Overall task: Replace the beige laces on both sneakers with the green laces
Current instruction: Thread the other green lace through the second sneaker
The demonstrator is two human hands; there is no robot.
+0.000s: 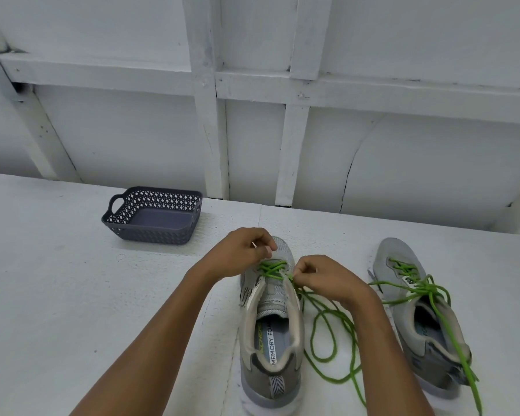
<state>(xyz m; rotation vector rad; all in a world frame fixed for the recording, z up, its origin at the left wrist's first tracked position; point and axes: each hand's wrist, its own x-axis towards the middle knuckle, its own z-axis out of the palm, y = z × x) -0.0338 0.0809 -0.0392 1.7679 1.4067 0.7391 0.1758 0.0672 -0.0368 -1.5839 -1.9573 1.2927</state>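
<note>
Threading is the step in hand. Our left hand (pixel 243 250) curls its fingers tight at the toe end of the near sneaker (pixel 270 334), pinching what looks like the pale tip of the green lace (pixel 271 268). Our right hand (pixel 321 277) pinches the same lace narrowly at the eyelet row just under its fingertips. Only the first crossings, between the two sets of fingers, are laced. The slack loops on the table (pixel 102 295) behind our right wrist. We judge it best to draw each crossing snug and flat, keep both ends even, and feed the slack clear of the second sneaker (pixel 424 322), outboard of our right fingers and already wearing green.
</note>
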